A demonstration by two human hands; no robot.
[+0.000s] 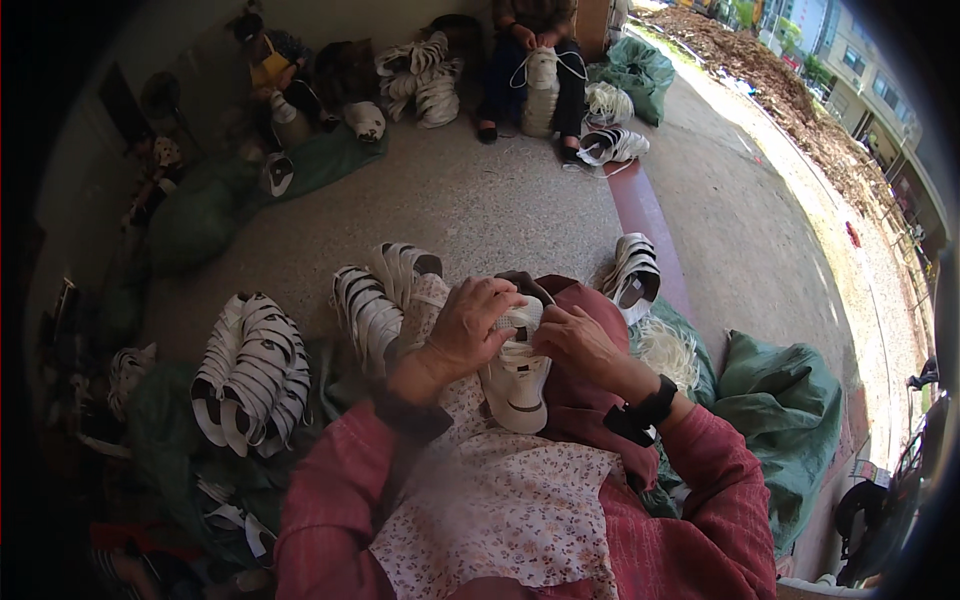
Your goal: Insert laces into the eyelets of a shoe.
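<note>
Left hand (472, 325) on shoe (516, 388); stacked shoes (268, 365) left, green sack (780, 390) right.

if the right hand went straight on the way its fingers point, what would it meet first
Most likely the white shoe with the pale sole, near its opening, since the right hand's fingertips appear right at it; exact contact is hard to judge.

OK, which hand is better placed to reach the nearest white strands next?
Probably the right hand: it is nearer the white strands, while the left hand is on the far side of the white shoe.
</note>
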